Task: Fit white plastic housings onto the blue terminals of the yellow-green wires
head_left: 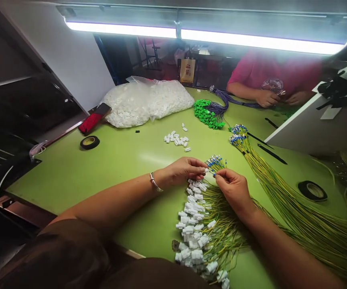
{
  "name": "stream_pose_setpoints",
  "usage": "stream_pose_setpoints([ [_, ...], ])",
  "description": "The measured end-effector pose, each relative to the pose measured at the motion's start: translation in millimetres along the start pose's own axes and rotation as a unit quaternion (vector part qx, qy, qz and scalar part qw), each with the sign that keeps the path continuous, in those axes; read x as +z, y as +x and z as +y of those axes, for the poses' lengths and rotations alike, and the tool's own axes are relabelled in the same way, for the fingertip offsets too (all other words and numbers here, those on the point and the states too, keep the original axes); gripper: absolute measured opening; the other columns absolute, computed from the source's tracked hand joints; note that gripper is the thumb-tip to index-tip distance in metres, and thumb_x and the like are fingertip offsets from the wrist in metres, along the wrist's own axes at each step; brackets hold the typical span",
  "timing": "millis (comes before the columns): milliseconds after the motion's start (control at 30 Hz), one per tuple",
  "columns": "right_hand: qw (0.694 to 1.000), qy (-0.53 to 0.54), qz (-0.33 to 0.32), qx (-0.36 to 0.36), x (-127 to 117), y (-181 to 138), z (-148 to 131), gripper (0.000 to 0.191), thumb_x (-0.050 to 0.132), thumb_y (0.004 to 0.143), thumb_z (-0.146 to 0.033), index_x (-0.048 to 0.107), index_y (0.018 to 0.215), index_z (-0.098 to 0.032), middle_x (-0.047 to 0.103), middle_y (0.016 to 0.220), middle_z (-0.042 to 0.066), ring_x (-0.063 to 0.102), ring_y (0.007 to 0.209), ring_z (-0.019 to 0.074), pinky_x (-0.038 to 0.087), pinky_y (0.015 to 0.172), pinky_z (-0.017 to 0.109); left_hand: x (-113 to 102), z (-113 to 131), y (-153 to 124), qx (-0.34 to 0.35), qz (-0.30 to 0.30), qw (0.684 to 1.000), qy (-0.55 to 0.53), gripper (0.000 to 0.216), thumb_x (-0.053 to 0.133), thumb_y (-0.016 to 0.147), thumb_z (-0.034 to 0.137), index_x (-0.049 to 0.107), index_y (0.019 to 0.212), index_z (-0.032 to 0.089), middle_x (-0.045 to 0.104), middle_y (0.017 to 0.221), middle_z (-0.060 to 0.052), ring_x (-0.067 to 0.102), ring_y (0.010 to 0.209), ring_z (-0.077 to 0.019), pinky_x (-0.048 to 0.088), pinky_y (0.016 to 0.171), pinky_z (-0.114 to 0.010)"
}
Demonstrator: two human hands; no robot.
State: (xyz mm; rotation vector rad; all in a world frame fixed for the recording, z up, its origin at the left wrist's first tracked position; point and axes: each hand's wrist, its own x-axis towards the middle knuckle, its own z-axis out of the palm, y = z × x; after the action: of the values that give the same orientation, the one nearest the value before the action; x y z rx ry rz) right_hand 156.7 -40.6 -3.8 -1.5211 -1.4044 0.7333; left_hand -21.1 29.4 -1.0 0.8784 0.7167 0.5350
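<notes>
Between the fingertips of my left hand (183, 168) is a small white plastic connector (206, 170). My right hand (231, 184) pinches a yellow-green wire with a blue terminal (214, 175), its end close to the connector. I cannot tell whether the two touch. Just behind my fingers stands a cluster of blue-tipped wire ends (216, 161). Below my hands lie many yellow-green wires (224, 216), with white connectors (194, 206) fitted on their ends in a long row.
Loose white connectors (176, 139) lie mid-table, before big clear bags (149, 100) of them. Farther right are green connectors (205, 114) on dark wires and a second yellow-green bundle (272, 180). Black tape rolls (90, 142) and a red-and-black phone (94, 119) lie about. Opposite sits a person in pink (275, 76).
</notes>
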Motion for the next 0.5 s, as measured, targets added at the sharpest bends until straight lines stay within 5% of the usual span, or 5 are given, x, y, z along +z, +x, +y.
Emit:
stream_pose_setpoints([
  [233,0.999,-0.015,-0.012,-0.030,2.0,-1.0,1.5,0.014,0.055,0.068,-0.026,0.062,0.063,-0.015,0.041,0.049,-0.004,0.033,0.045,0.0082,0.028,0.044,0.021,2.2,-1.0,-0.8,0.008,0.015,1.000,0.003,0.038,0.083,0.057,0.027,0.071,0.088,0.008,0.068,0.071,-0.007,0.060,0.059,-0.0087,0.048,0.064,-0.022],
  [500,0.998,-0.036,-0.006,-0.059,2.5,-1.0,4.3,0.014,0.054,0.071,-0.025,0.062,0.065,-0.015,0.042,0.050,-0.004,0.033,0.045,0.0076,0.028,0.044,0.021,4.9,4.6,-4.5,0.004,-0.071,0.993,0.095,0.036,0.072,0.071,0.023,0.068,0.104,0.009,0.060,0.055,-0.002,0.052,0.048,-0.0060,0.040,0.049,-0.018],
])
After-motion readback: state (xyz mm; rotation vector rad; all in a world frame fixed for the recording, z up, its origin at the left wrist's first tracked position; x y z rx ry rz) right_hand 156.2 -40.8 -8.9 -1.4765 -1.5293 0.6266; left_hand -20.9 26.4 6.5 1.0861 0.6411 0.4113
